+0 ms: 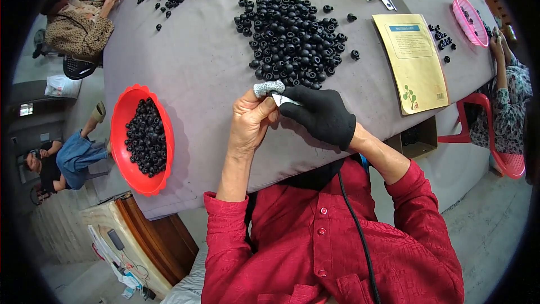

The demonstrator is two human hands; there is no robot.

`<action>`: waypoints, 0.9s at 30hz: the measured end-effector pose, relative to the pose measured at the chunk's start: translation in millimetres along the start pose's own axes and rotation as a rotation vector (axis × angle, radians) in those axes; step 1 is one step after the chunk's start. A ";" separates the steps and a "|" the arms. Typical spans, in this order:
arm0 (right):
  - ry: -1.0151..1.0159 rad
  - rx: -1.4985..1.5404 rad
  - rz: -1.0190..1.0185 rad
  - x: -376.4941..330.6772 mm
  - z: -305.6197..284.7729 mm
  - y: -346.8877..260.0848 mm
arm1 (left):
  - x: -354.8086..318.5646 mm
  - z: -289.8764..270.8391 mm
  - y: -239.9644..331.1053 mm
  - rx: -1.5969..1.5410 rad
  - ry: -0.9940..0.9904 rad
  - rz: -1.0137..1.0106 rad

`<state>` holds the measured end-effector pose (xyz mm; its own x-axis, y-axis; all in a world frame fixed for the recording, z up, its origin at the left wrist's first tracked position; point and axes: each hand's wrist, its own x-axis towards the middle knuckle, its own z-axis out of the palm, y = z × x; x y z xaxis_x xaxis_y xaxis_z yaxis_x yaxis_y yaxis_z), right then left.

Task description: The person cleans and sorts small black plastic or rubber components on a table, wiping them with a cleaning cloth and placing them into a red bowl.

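Note:
My left hand (251, 118) is bare except for a grey speckled finger sleeve (269, 87) on its index finger. Its fingers are closed in a pinch, and whatever lies between them is hidden. Against it, my right hand (322, 114), in a black glove, grips a small white pointed piece (284, 100) whose kind I cannot make out. The fingertips of both hands meet at the near edge of a large heap of small round black parts (292, 39). Many of these parts show a hole in one end.
A red scalloped basin (117, 141) with black parts stands at the table's left. On the right lie a yellow booklet (413, 65) and a pink basket (470, 19). An open cardboard box (424, 139) sits below the edge. Other people (503, 90) sit on both sides.

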<state>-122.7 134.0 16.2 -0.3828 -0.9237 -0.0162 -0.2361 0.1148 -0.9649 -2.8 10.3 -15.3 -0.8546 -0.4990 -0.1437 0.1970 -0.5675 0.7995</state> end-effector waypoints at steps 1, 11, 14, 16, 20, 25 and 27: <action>0.000 -0.001 0.000 0.1 0.2 0.4 | 0.2 0.3 -0.1 0.005 0.006 0.000; 0.020 -0.124 -0.050 -0.1 0.1 -0.3 | -2.1 -0.4 0.5 0.013 -0.018 -0.003; 0.050 -0.166 -0.229 -2.1 -0.2 4.1 | -6.1 0.5 0.8 0.014 -0.010 0.012; 0.064 -0.216 -0.364 -2.4 1.0 6.2 | -9.3 1.9 1.8 0.008 0.037 0.035; 0.095 -0.002 -0.042 -2.5 3.0 10.1 | -41.0 2.8 24.3 0.217 0.203 0.243; 0.106 0.049 -0.048 -3.9 1.7 9.8 | -80.8 -13.1 95.6 0.684 0.629 0.621; 0.119 -0.004 -0.067 -1.1 4.0 8.7 | -88.8 -38.1 119.0 0.768 0.731 0.626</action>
<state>-120.8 134.5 6.8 -0.4690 -0.8796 0.0795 -0.2682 0.0561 -0.9617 114.9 -37.8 70.4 -0.1953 -0.9361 0.2925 -0.0685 0.3105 0.9481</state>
